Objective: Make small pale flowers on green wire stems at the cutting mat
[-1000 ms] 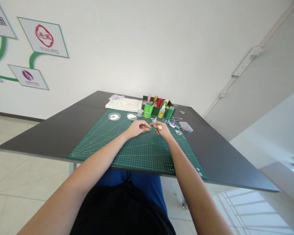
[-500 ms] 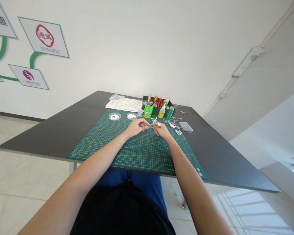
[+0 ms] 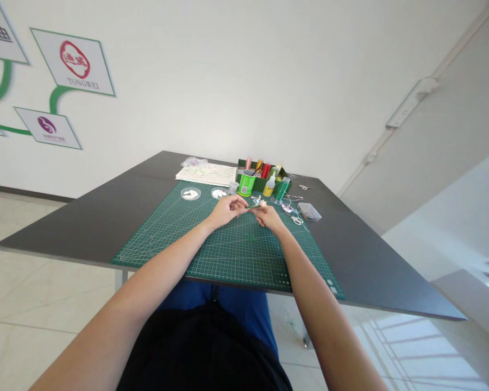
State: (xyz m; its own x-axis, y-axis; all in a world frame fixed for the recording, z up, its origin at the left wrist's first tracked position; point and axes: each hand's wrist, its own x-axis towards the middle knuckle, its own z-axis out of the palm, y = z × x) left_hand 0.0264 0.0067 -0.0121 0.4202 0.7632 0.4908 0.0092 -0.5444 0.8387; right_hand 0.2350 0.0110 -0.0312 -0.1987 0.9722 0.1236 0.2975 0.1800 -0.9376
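Observation:
Over the green cutting mat [image 3: 228, 244], my left hand [image 3: 227, 210] pinches one end of a thin green stem. A small pale flower [image 3: 263, 203] tops that stem at its right end, close above the fingers of my right hand [image 3: 270, 218]. The right hand is closed, its thumb and fingertips on the stem just below the flower. Both hands meet near the far half of the mat, and the finer detail of the stem is too small to make out.
Behind the hands stand a green can [image 3: 246, 183], a glue bottle [image 3: 269, 185], a small white cup [image 3: 233, 188] and a dark green box [image 3: 261, 165] with coloured rolls. Two shallow dishes [image 3: 190, 194] hold white pieces. Scissors [image 3: 296, 220] and a clear case [image 3: 309, 211] lie right.
The flower has turned and now stands a little higher and clearer above my right fingers. My left hand has shifted slightly; the arms stay in nearly the same place.

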